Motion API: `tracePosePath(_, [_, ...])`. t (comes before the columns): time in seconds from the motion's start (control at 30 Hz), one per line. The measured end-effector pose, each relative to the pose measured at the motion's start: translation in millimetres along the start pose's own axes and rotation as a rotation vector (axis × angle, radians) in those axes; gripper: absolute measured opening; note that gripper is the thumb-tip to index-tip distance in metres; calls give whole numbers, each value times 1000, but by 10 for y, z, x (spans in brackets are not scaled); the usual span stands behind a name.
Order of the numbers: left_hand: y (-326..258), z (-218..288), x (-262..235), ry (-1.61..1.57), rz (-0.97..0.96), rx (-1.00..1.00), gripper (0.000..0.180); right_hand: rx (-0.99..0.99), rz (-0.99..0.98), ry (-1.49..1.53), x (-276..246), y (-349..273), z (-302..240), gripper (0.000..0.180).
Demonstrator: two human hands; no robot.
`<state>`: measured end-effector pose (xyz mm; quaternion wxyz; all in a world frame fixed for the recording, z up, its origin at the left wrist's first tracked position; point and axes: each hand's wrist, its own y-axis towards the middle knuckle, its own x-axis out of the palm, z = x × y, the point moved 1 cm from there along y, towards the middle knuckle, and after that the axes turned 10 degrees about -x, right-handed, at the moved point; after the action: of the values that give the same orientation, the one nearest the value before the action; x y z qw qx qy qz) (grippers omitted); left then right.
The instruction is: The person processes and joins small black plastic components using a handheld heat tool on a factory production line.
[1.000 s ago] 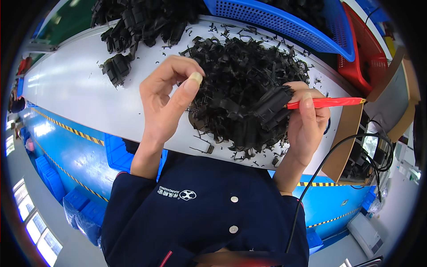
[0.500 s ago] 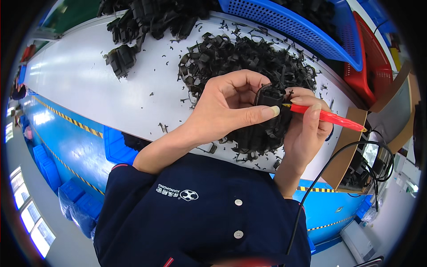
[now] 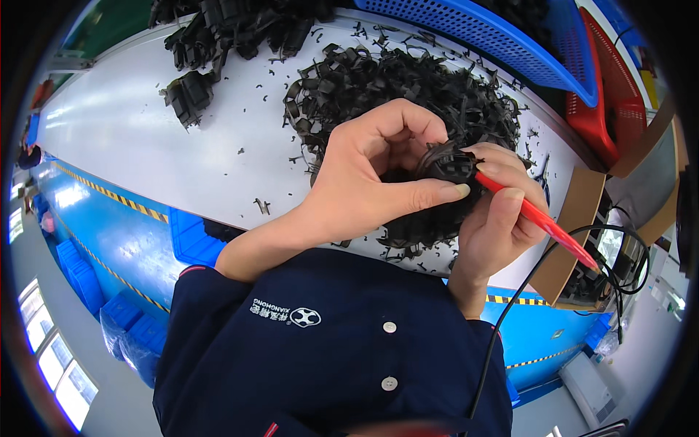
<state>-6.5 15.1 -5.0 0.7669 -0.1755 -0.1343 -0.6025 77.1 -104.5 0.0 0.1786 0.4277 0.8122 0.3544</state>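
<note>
Compared with a second ago, when your left hand (image 3: 357, 171) was empty and apart, it is now closed on the black plastic part (image 3: 450, 166), thumb along its lower side; since half a second ago, the part has turned to show a shorter face. Your right hand (image 3: 502, 211) grips the red tool (image 3: 542, 218), which now slants more steeply, its tip at the part's right side, so the part looks steadied for close work there. Both hands hold the part above the desk (image 3: 218, 160), just in front of the heap of black scraps (image 3: 408, 84). Beyond the heap, the blue perforated basket (image 3: 502, 51) contains dark pieces; you cannot tell what the red basket (image 3: 593, 109) beside it contains. At your right, the open cardboard box (image 3: 575, 233) has black parts inside, and the blue bin (image 3: 189, 244) at the desk's near edge shows something dark within.
</note>
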Motion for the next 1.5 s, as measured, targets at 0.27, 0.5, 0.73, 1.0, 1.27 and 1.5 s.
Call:
tracePosePath(0.27, [10, -12, 30, -145, -1, -27, 38, 75, -16, 52, -51, -12, -66, 34])
tracePosePath(0.5, [29, -72, 41, -103, 38, 43, 33, -24, -5, -15, -57, -27, -19, 17])
tracePosePath(0.73, [72, -124, 55, -22, 91, 233, 30, -122, -148, -334, -23, -70, -16, 17])
tracePosePath(1.0, [3, -140, 93, 165, 185, 104, 17, -359, -95, -629, -103, -47, -12, 15])
tracePosePath(1.27, [-32, -208, 58, 390, -337, 112, 33, -359, 77, -723, -105, -33, 82, 10])
tracePosePath(1.5, [-88, -101, 60, 1099, 2, 435, 39, -217, 145, -787, -54, -38, 65, 5])
